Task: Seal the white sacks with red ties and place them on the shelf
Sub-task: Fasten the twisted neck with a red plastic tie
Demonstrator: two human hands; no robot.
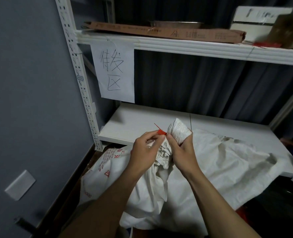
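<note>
A white woven sack point(159, 189) stands in front of the shelf, its mouth gathered into a bunch. My right hand point(181, 148) grips that bunched neck point(177, 130) and holds it upright. My left hand point(144, 148) pinches a thin red tie point(160, 131) right beside the neck; the tie's free end points up and to the left. A second white sack point(228, 157) lies flattened over the front of the lower white shelf board point(142, 121). Another sack with red print point(106, 162) sits low at the left, partly under the shelf.
The white metal rack's upright post point(81, 79) stands at the left against a grey wall. A paper sign point(115, 71) hangs from the upper shelf point(193, 47), which carries a long brown carton point(168, 31), a white box point(260, 21) and spare red ties point(266, 44).
</note>
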